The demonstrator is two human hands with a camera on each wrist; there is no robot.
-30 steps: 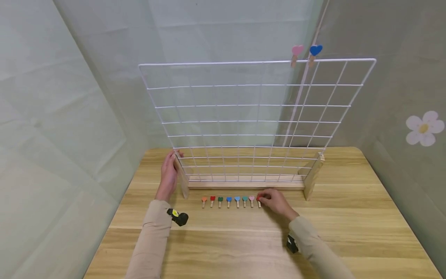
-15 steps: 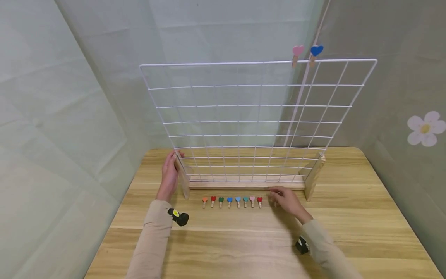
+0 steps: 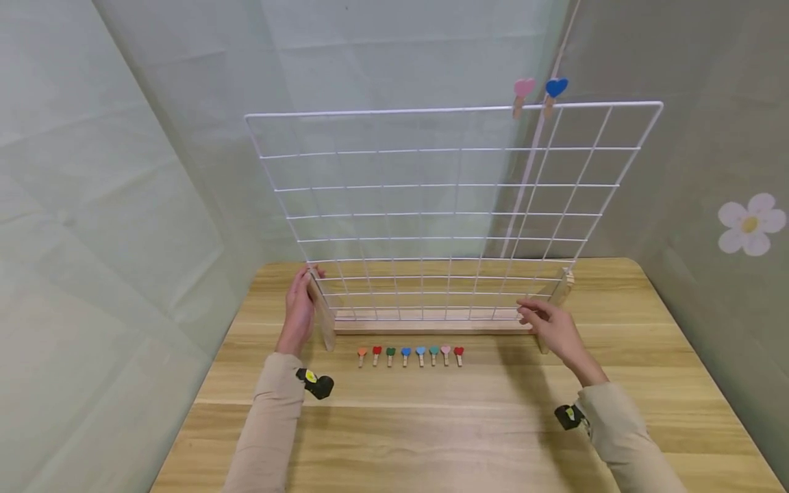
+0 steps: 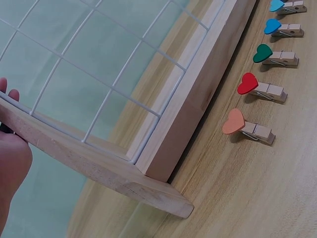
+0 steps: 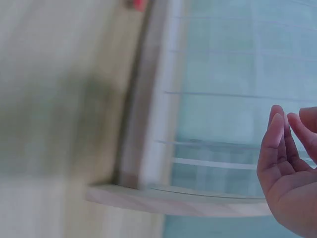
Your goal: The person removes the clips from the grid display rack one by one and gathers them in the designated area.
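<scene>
A white wire grid (image 3: 431, 205) stands upright in a wooden base (image 3: 431, 322) on the table. My left hand (image 3: 300, 305) rests flat against the outer side of the left wooden foot (image 3: 322, 311), fingers straight; the left wrist view shows the hand (image 4: 12, 163) beside that foot (image 4: 99, 168). My right hand (image 3: 545, 323) hovers empty, fingers relaxed, just in front of the right foot (image 3: 557, 294). A row of several heart-topped clothes pegs (image 3: 409, 355) lies before the base. A pink peg (image 3: 522, 90) and a blue peg (image 3: 553, 89) are clipped on the top wire.
The wooden table (image 3: 431, 431) is bordered by pale curtain walls at left, back and right. A flower sticker (image 3: 748, 224) is on the right wall. The right wrist view is blurred, showing my right hand (image 5: 290, 168) near the foot (image 5: 173, 201).
My right hand has left the red peg at the row's right end and moved right and back toward the right foot. The left hand has stayed put.
</scene>
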